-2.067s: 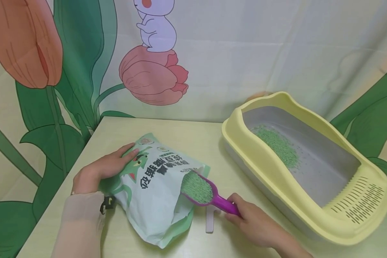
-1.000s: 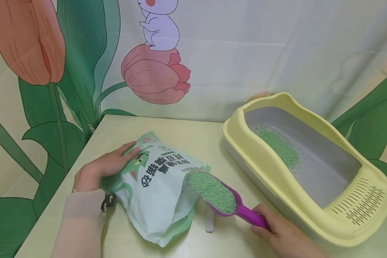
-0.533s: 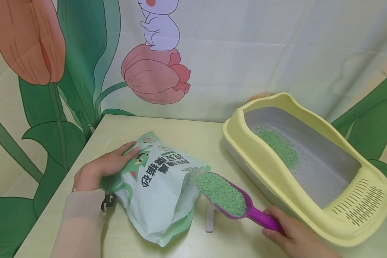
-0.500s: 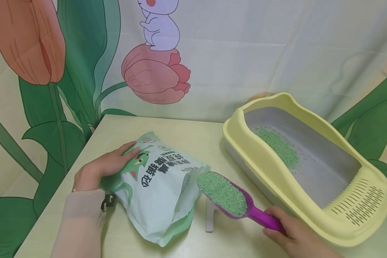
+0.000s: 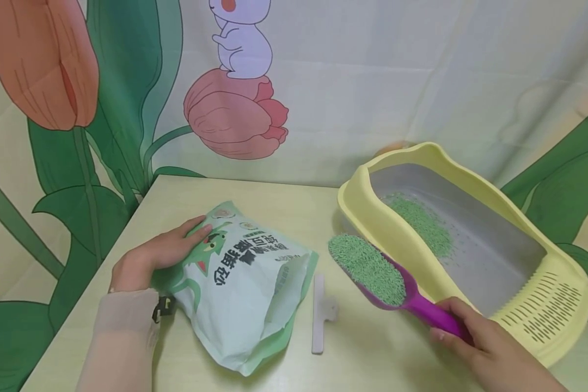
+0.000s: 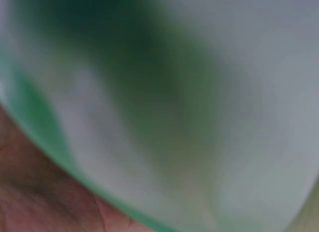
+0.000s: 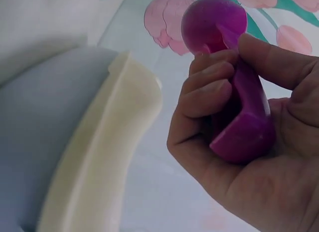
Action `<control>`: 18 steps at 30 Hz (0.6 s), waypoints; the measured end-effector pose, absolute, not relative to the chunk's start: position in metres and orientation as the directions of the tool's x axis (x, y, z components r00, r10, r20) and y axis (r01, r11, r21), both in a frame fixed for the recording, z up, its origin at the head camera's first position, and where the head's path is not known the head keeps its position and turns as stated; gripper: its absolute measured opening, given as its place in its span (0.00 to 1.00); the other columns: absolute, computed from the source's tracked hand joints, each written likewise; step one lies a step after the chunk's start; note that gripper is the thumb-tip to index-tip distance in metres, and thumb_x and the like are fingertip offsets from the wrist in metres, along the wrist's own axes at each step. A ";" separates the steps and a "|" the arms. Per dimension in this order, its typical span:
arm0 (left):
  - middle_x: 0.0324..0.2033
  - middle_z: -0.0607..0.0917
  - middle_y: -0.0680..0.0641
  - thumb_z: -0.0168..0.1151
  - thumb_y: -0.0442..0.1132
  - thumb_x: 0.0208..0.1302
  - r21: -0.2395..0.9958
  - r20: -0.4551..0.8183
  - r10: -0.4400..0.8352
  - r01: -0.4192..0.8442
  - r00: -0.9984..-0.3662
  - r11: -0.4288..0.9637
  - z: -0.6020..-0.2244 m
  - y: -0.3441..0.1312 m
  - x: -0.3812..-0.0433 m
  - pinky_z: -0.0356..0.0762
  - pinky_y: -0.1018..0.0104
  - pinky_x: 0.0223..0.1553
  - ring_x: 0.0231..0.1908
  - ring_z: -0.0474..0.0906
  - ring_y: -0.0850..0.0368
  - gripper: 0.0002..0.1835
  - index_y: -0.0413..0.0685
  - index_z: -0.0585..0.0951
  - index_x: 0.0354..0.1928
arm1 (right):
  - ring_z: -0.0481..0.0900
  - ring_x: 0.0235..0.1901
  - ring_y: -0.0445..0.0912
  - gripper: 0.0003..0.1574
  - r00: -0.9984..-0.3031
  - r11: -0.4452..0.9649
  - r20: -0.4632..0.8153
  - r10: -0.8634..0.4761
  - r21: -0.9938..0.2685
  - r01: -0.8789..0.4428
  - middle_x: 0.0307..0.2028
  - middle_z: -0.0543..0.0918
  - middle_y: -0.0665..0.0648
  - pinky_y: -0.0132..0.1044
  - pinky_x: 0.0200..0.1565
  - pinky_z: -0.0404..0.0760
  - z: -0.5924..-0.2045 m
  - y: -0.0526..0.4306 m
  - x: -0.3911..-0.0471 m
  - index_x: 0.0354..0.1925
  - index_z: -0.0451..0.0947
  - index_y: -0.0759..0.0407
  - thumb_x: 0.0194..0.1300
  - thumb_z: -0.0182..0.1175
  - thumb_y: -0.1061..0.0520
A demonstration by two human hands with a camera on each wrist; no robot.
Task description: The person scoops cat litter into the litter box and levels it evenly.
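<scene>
My right hand (image 5: 490, 340) grips the handle of a purple scoop (image 5: 431, 313), its fingers curled round it in the right wrist view. The scoop is heaped with green pellet litter (image 5: 369, 269) and held between the bag and the litter box, its bowl overlapping the box's near side. My left hand (image 5: 161, 253) rests with extended fingers on the far left side of a white and green cat litter bag (image 5: 240, 294). The bag lies with its torn mouth facing right. In the left wrist view the bag (image 6: 259, 117) fills most of the picture, blurred.
A litter box with a yellow rim (image 5: 406, 228) and grey base stands at the right, a patch of green litter (image 5: 423, 223) inside. A pale bag clip (image 5: 318, 316) lies on the table (image 5: 274, 196) between bag and box. A printed curtain (image 5: 348, 98) hangs behind.
The purple scoop came out of the bag's mouth full of litter and moved right, up to the litter box. The bag clip now shows fully. My left hand has stayed on the bag.
</scene>
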State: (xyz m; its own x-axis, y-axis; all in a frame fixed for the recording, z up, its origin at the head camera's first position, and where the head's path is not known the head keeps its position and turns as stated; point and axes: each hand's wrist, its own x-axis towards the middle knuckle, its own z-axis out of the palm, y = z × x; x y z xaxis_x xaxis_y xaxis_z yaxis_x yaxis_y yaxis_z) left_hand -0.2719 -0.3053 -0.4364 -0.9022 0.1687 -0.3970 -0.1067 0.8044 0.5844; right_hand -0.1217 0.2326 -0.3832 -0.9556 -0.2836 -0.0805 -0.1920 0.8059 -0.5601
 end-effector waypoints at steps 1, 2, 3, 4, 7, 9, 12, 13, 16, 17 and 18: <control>0.79 0.55 0.34 0.28 0.81 0.70 0.585 -0.395 0.170 -0.104 -0.903 0.805 -0.437 -0.305 -0.272 0.58 0.31 0.71 0.70 0.61 0.34 0.48 0.67 0.41 0.84 | 0.68 0.31 0.35 0.10 -0.961 0.814 -0.089 -0.261 -0.556 -0.169 0.30 0.72 0.47 0.31 0.32 0.66 -0.381 0.234 -0.122 0.51 0.73 0.44 0.76 0.61 0.47; 0.80 0.55 0.34 0.28 0.81 0.70 0.585 -0.394 0.171 -0.103 -0.903 0.804 -0.437 -0.305 -0.272 0.58 0.31 0.72 0.70 0.61 0.34 0.48 0.67 0.41 0.84 | 0.68 0.31 0.35 0.10 -0.966 0.818 -0.094 -0.241 -0.555 -0.150 0.31 0.72 0.48 0.31 0.32 0.66 -0.378 0.236 -0.122 0.51 0.73 0.45 0.76 0.61 0.47; 0.80 0.55 0.34 0.28 0.81 0.70 0.586 -0.392 0.172 -0.101 -0.904 0.804 -0.437 -0.305 -0.272 0.57 0.31 0.72 0.70 0.60 0.34 0.48 0.67 0.41 0.84 | 0.69 0.31 0.36 0.11 -0.969 0.819 -0.102 -0.223 -0.559 -0.129 0.31 0.72 0.49 0.32 0.31 0.67 -0.376 0.237 -0.123 0.51 0.73 0.47 0.77 0.60 0.46; 0.80 0.55 0.34 0.28 0.81 0.70 0.587 -0.391 0.173 -0.100 -0.904 0.804 -0.437 -0.305 -0.272 0.57 0.31 0.72 0.71 0.60 0.34 0.48 0.67 0.41 0.84 | 0.69 0.31 0.37 0.11 -0.972 0.819 -0.104 -0.209 -0.563 -0.116 0.31 0.73 0.49 0.32 0.31 0.67 -0.373 0.239 -0.123 0.51 0.73 0.48 0.77 0.59 0.47; 0.80 0.54 0.34 0.28 0.81 0.70 0.588 -0.390 0.174 -0.099 -0.904 0.803 -0.437 -0.306 -0.272 0.56 0.30 0.72 0.71 0.59 0.33 0.48 0.67 0.41 0.84 | 0.69 0.30 0.38 0.13 -0.979 0.821 -0.094 -0.180 -0.563 -0.096 0.31 0.74 0.51 0.33 0.30 0.67 -0.366 0.244 -0.124 0.55 0.74 0.51 0.79 0.57 0.48; 0.80 0.54 0.34 0.28 0.80 0.70 0.589 -0.392 0.174 -0.101 -0.904 0.802 -0.437 -0.306 -0.272 0.56 0.30 0.72 0.71 0.59 0.34 0.48 0.67 0.41 0.84 | 0.68 0.29 0.39 0.13 -0.983 0.821 -0.084 -0.161 -0.564 -0.087 0.31 0.73 0.53 0.34 0.28 0.66 -0.362 0.247 -0.125 0.56 0.74 0.53 0.80 0.55 0.48; 0.80 0.54 0.34 0.29 0.81 0.70 0.588 -0.394 0.171 -0.105 -0.903 0.802 -0.436 -0.305 -0.272 0.57 0.31 0.72 0.71 0.60 0.34 0.48 0.68 0.41 0.84 | 0.67 0.26 0.40 0.14 -0.988 0.825 -0.067 -0.138 -0.560 -0.077 0.29 0.72 0.53 0.36 0.25 0.66 -0.357 0.253 -0.127 0.55 0.74 0.55 0.81 0.54 0.49; 0.80 0.54 0.34 0.28 0.80 0.70 0.588 -0.393 0.172 -0.103 -0.903 0.803 -0.436 -0.305 -0.272 0.57 0.30 0.72 0.70 0.60 0.34 0.48 0.67 0.41 0.84 | 0.66 0.24 0.41 0.14 -0.990 0.825 -0.059 -0.129 -0.560 -0.074 0.29 0.71 0.53 0.36 0.23 0.66 -0.356 0.255 -0.127 0.56 0.74 0.55 0.81 0.54 0.49; 0.80 0.53 0.33 0.28 0.80 0.71 0.586 -0.388 0.178 -0.093 -0.904 0.805 -0.436 -0.306 -0.272 0.57 0.30 0.72 0.72 0.59 0.32 0.48 0.66 0.41 0.84 | 0.66 0.20 0.43 0.12 -0.994 0.821 -0.022 -0.110 -0.565 -0.079 0.26 0.70 0.52 0.37 0.20 0.65 -0.353 0.261 -0.130 0.54 0.74 0.56 0.81 0.54 0.50; 0.80 0.53 0.33 0.28 0.79 0.72 0.586 -0.386 0.180 -0.090 -0.905 0.805 -0.436 -0.306 -0.272 0.56 0.29 0.72 0.72 0.58 0.32 0.47 0.65 0.41 0.85 | 0.66 0.19 0.44 0.12 -0.995 0.821 -0.010 -0.101 -0.565 -0.078 0.26 0.70 0.52 0.37 0.19 0.65 -0.353 0.264 -0.130 0.55 0.73 0.56 0.81 0.54 0.51; 0.80 0.53 0.33 0.28 0.79 0.72 0.585 -0.384 0.182 -0.086 -0.905 0.806 -0.436 -0.306 -0.272 0.56 0.29 0.72 0.73 0.58 0.31 0.47 0.65 0.41 0.85 | 0.66 0.19 0.44 0.13 -0.996 0.819 0.003 -0.093 -0.568 -0.078 0.26 0.71 0.52 0.37 0.19 0.65 -0.353 0.266 -0.131 0.55 0.73 0.56 0.81 0.54 0.51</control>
